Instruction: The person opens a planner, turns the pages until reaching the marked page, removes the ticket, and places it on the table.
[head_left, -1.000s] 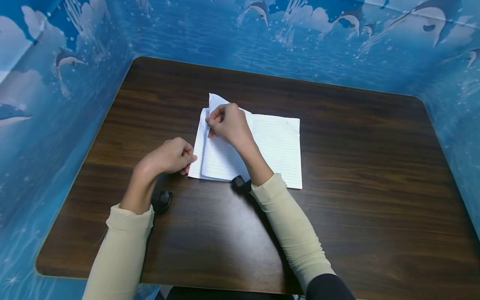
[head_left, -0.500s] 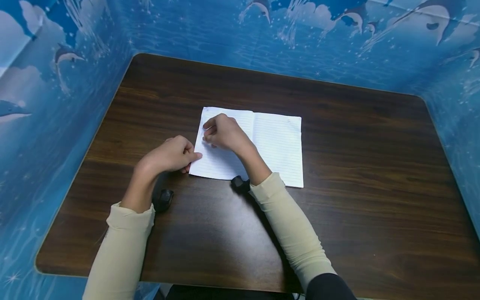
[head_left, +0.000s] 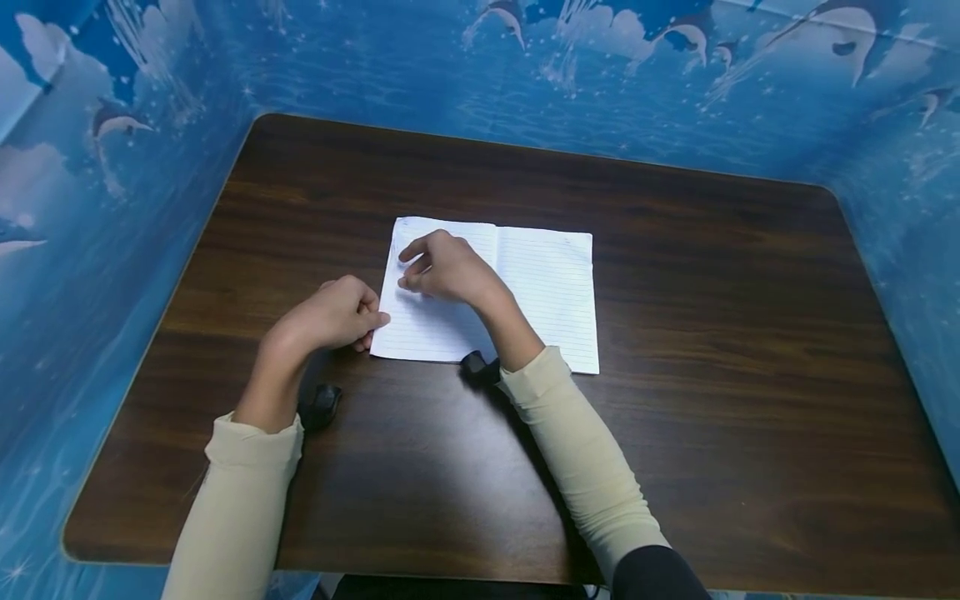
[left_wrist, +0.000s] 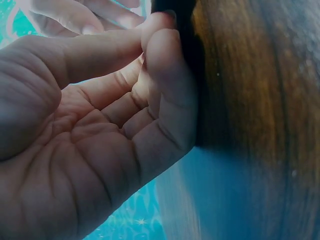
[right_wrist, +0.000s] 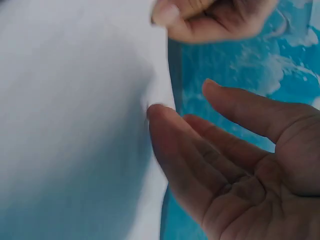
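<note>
An open notebook [head_left: 546,292] with white ruled pages lies flat on the dark wooden table. At its lower left corner, my left hand [head_left: 337,312] pinches the edge, thumb on top of the page and the other fingers curled. In the left wrist view that hand [left_wrist: 110,105] shows its thumb meeting the index finger. My right hand [head_left: 450,267] is over the left page, near its outer edge. Seen from the right wrist, this hand [right_wrist: 235,170] has its thumb apart from extended fingers, with a fingertip right at the page [right_wrist: 65,75] and nothing gripped.
The brown table [head_left: 712,375] reaches well past the notebook on every side. Blue curtains [head_left: 420,75] printed with dolphins hang along its back and sides. A black wrist device [head_left: 322,407] is under the left wrist, another [head_left: 477,367] beside the right one.
A second ago my right hand pinched a raised leaf; that leaf has since come down flat on the left side and the fingers have let go. The left hand keeps its place at the corner.
</note>
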